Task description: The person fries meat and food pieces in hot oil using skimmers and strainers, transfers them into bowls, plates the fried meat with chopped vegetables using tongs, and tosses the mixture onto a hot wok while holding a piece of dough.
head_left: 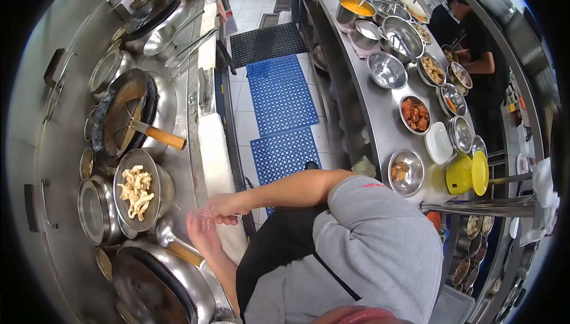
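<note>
My right hand (225,206) is closed around a thin, shiny, wiry thing (238,217) in front of my apron. The thing looks like a pair of eyeglasses, but I cannot be sure. Just below, my left hand (203,232) has its fingers raised and curled at the other end of it. Both hands are above the white cloth (215,152) along the stove's front edge. Left of them, a metal strainer bowl (165,190) holds pale cooked pieces (138,192). A ladle (165,229) and a bamboo brush (185,254) lie close to my left hand.
A wok (122,101) with a wooden-handled tool (159,134) stands on the stove, another wok (148,285) nearer. Behind me, a steel counter (380,107) carries bowls of food, including reddish pieces (415,115), and a yellow scale (458,175). Another person (481,45) works beyond it. Blue mats (282,95) cover the floor.
</note>
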`<state>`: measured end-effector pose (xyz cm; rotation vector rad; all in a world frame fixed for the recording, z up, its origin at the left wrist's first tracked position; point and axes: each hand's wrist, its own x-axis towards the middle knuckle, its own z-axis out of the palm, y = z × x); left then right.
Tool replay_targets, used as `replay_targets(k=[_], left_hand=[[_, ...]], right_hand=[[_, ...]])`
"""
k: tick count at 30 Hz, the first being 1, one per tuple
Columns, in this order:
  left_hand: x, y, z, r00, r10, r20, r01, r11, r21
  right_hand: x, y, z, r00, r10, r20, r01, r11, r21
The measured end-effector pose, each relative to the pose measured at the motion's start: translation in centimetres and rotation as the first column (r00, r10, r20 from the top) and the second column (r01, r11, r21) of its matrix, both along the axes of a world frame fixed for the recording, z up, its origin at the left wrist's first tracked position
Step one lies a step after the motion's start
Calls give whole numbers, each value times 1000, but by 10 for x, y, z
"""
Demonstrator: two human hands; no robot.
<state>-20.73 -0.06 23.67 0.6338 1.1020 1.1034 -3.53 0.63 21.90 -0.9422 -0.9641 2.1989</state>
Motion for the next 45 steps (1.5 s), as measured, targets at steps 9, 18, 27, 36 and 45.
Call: replay_targets(k=[9, 18, 27, 36, 45], left_hand=[[3, -11, -46, 968, -172, 185, 169, 985, 30], [83, -30, -39, 802, -594, 60, 596, 803, -19], [149, -16, -28, 523, -849, -72, 836, 527, -152], [186, 1, -31, 464, -877, -129, 861, 480, -166], [182, 11, -49, 477, -865, -158, 838, 501, -215]], right_hand=[[39, -28, 46, 997, 36, -73, -33, 999, 37], [129, -82, 101, 983, -97, -158, 116, 987, 111], [248, -142, 134, 742, -669, -43, 665, 728, 168], [370, -131, 118, 180, -983, -30, 935, 161, 315], [520, -101, 92, -62, -950, -307, 985, -107, 132]])
